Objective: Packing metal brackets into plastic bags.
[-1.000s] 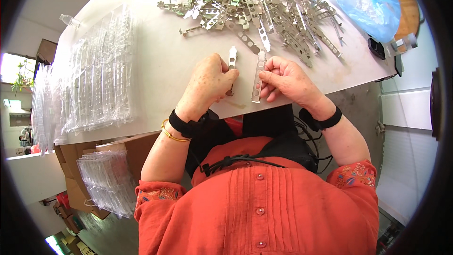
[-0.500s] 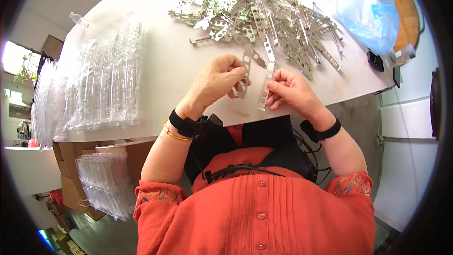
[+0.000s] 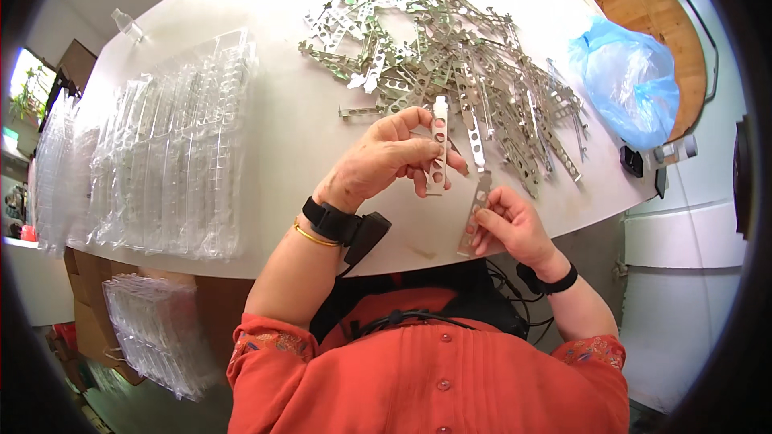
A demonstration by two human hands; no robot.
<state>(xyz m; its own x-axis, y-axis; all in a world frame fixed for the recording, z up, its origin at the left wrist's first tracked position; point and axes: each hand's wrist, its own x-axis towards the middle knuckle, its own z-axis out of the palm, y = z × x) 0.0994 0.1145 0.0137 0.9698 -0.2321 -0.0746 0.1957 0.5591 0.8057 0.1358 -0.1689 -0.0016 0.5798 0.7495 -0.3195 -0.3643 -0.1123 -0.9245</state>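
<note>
My left hand (image 3: 382, 157) is closed on a perforated metal strip (image 3: 440, 124), pinched between thumb and fingers and held upright over the near part of the table. To its right, lower, my right hand (image 3: 515, 229) pinches a second perforated metal strip (image 3: 474, 221) by its edge, slightly tilted near the table's front edge. Both strips are flat, silvery and have a row of round holes. Just beyond my hands spreads a tangled pile of similar metal strips (image 3: 434, 52). One strip (image 3: 473, 124) of the pile reaches toward the piece in my right hand.
Clear plastic trays (image 3: 173, 153) stand in stacks on the left of the white table (image 3: 281, 193). More trays (image 3: 157, 337) sit below its edge, by cardboard boxes (image 3: 84, 297). At the right lie a blue plastic bag (image 3: 627, 84) and a small black object (image 3: 631, 162).
The whole view has shifted, showing the table lower. My left hand has turned its strip to show its holes more fully. My hands are slightly farther apart, each still holding its strip.
</note>
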